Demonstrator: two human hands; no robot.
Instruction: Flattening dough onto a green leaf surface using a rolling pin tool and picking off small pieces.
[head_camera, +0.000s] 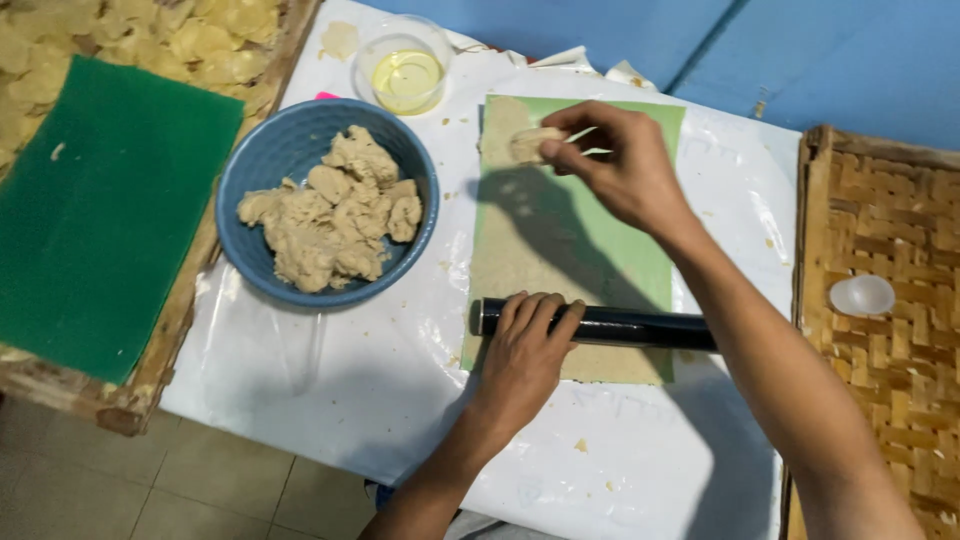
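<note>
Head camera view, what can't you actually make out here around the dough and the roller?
- Black roller: its middle is covered by the left hand, its right end by the right forearm.
- Dough piece: partly hidden by the right hand fingers.
- Green mat: darkened by arm shadow.
- Woven tray: cut off by the right edge.
- Blue bowl: bottom hidden under dough.

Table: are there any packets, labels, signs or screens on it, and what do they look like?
None show: no packet, label, sign or screen.
Bowl: round, blue, left of the mat, full of beige dough.
Cup: small, clear, yellow liquid, at the table's far edge.
Mat: green rectangle, middle of the table.
Roller: black tube under the left hand.
Right hand: holds a dough lump.
</note>
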